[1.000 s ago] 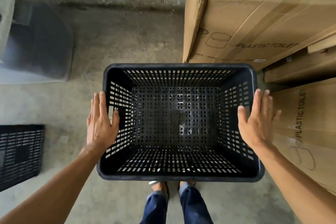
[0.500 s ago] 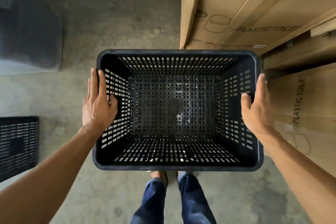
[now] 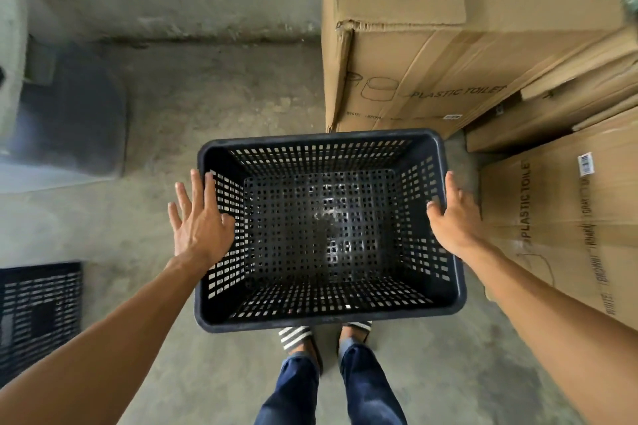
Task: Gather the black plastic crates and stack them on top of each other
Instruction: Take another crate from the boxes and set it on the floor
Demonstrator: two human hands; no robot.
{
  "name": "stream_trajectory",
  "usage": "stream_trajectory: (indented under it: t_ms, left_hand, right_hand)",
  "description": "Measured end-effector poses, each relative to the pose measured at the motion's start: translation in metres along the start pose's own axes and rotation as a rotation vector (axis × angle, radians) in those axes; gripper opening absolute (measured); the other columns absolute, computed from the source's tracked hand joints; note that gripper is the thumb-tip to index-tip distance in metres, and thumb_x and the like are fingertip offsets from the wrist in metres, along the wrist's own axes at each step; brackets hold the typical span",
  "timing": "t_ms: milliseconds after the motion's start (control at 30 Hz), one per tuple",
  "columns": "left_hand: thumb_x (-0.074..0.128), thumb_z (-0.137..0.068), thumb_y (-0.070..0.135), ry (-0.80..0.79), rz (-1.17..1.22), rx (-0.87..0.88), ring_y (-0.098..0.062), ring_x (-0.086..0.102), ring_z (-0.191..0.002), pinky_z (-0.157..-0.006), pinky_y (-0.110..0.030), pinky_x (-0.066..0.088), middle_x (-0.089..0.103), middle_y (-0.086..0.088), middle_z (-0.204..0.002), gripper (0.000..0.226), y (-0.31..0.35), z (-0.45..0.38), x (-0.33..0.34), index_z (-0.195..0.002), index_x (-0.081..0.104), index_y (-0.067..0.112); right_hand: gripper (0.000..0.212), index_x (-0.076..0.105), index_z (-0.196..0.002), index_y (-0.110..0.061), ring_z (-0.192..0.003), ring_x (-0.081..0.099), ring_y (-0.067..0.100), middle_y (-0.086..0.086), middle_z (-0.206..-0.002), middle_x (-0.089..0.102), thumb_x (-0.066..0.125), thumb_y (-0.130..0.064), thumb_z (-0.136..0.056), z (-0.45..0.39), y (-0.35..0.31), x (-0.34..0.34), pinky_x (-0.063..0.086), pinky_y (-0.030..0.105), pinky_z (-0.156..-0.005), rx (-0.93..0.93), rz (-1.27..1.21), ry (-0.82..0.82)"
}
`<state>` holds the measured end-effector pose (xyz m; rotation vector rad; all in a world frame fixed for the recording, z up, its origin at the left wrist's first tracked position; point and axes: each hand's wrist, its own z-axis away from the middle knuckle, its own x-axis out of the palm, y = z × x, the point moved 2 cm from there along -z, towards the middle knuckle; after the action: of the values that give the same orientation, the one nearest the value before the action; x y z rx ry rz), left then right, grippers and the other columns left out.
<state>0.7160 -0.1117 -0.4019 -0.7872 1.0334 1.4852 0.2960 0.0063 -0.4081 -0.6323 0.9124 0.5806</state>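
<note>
A black perforated plastic crate (image 3: 448, 300) sits open side up in front of my feet. My left hand (image 3: 198, 222) is at its left rim with the fingers spread apart and lifted, only the thumb near the wall. At the right rim, my right hand (image 3: 452, 217) has its thumb hooked inside and its fingers along the outside. A second black crate (image 3: 38, 314) lies at the lower left edge of view, partly cut off.
Large cardboard boxes (image 3: 431, 62) marked "PLASTIC TOILET" stand close behind and to the right of the crate; another box (image 3: 569, 224) is beside my right hand. A dark grey bin-like object (image 3: 72, 114) stands at the far left. Bare concrete floor (image 3: 214, 97) lies between.
Both hands closed on the crate's rims half a second ago. Now my left hand has opened and spread its fingers, and the crate sits lower and farther from me.
</note>
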Motion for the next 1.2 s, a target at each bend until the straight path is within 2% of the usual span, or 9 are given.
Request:
stream_trajectory:
  t_ms: [67,133,333,500,733,833,967,1067,1200]
  left_hand:
    - [0.048,-0.092,0.022,-0.021,0.011,0.045,-0.033,-0.014,-0.152,-0.122,-0.054,-0.002,-0.012,-0.004,-0.168,0.085,0.018,0.011,-0.019,-0.16,-0.003,0.018]
    - [0.046,-0.095,0.025,-0.023,-0.003,0.126,-0.033,-0.009,-0.153,-0.123,-0.053,0.0,-0.005,-0.005,-0.168,0.08,0.041,0.022,-0.041,-0.16,0.001,0.017]
    - [0.038,-0.1,0.033,-0.033,-0.022,0.335,-0.035,-0.003,-0.153,-0.123,-0.053,0.004,0.005,-0.006,-0.168,0.07,0.127,0.055,-0.102,-0.16,0.006,0.016]
    - [0.034,-0.101,0.036,-0.002,-0.034,0.52,-0.036,-0.002,-0.153,-0.123,-0.051,0.004,0.006,-0.006,-0.168,0.066,0.221,0.074,-0.149,-0.159,0.007,0.019]
    - [0.03,-0.103,0.039,0.045,-0.021,0.697,-0.031,-0.012,-0.153,-0.123,-0.05,-0.003,-0.004,-0.001,-0.168,0.067,0.384,0.094,-0.199,-0.16,-0.001,0.023]
    - [0.03,-0.102,0.04,0.101,0.035,0.744,-0.029,-0.012,-0.153,-0.123,-0.049,-0.004,-0.003,0.0,-0.168,0.066,0.467,0.108,-0.208,-0.16,0.002,0.025]
    - [0.031,-0.102,0.04,0.118,0.083,0.774,-0.029,-0.01,-0.153,-0.123,-0.05,-0.002,-0.002,-0.001,-0.168,0.066,0.575,0.126,-0.211,-0.16,0.002,0.025]
    - [0.032,-0.102,0.041,0.123,0.087,0.793,-0.029,-0.008,-0.154,-0.123,-0.05,-0.001,0.0,-0.002,-0.169,0.066,0.644,0.135,-0.211,-0.16,0.004,0.024]
    - [0.031,-0.103,0.042,0.139,0.072,0.83,-0.03,-0.006,-0.154,-0.122,-0.049,-0.001,0.003,-0.002,-0.169,0.064,0.711,0.136,-0.216,-0.16,0.006,0.025]
  right_hand:
    - [0.071,0.002,-0.158,-0.03,-0.142,0.03,0.038,0.016,-0.161,0.022,0.04,-0.044,-0.099,0.02,-0.005,-0.018,0.03,0.053,-0.111,0.027,-0.034,-0.015]
    - [0.07,0.004,-0.158,-0.029,-0.147,0.023,0.036,0.016,-0.163,0.016,0.04,-0.043,-0.1,0.044,-0.008,-0.044,0.025,0.052,-0.115,0.03,-0.045,-0.002]
    - [0.067,0.009,-0.158,-0.026,-0.149,0.016,0.034,0.016,-0.164,0.012,0.036,-0.046,-0.101,0.111,0.0,-0.125,0.018,0.048,-0.119,0.061,-0.031,0.13]
    - [0.065,0.016,-0.157,-0.025,-0.149,0.017,0.03,0.011,-0.164,0.017,0.037,-0.047,-0.1,0.143,0.035,-0.2,0.021,0.047,-0.118,0.157,-0.122,0.266]
    - [0.063,0.019,-0.156,-0.028,-0.146,0.019,0.032,0.012,-0.162,0.019,0.039,-0.044,-0.099,0.16,0.13,-0.32,0.023,0.048,-0.115,0.336,-0.281,0.447]
    - [0.063,0.021,-0.155,-0.028,-0.144,0.024,0.033,0.012,-0.159,0.025,0.039,-0.044,-0.097,0.151,0.186,-0.367,0.027,0.05,-0.113,0.34,-0.342,0.517]
    - [0.065,0.016,-0.158,-0.027,-0.147,0.017,0.035,0.011,-0.163,0.016,0.039,-0.043,-0.099,0.126,0.258,-0.425,0.019,0.05,-0.116,0.369,-0.426,0.526]
    - [0.066,0.02,-0.156,-0.026,-0.145,0.022,0.036,0.011,-0.161,0.022,0.044,-0.043,-0.097,0.104,0.303,-0.463,0.025,0.053,-0.114,0.365,-0.476,0.573]
    - [0.064,0.023,-0.156,-0.024,-0.14,0.032,0.039,0.017,-0.156,0.032,0.047,-0.039,-0.098,0.075,0.336,-0.504,0.028,0.049,-0.111,0.33,-0.514,0.609]
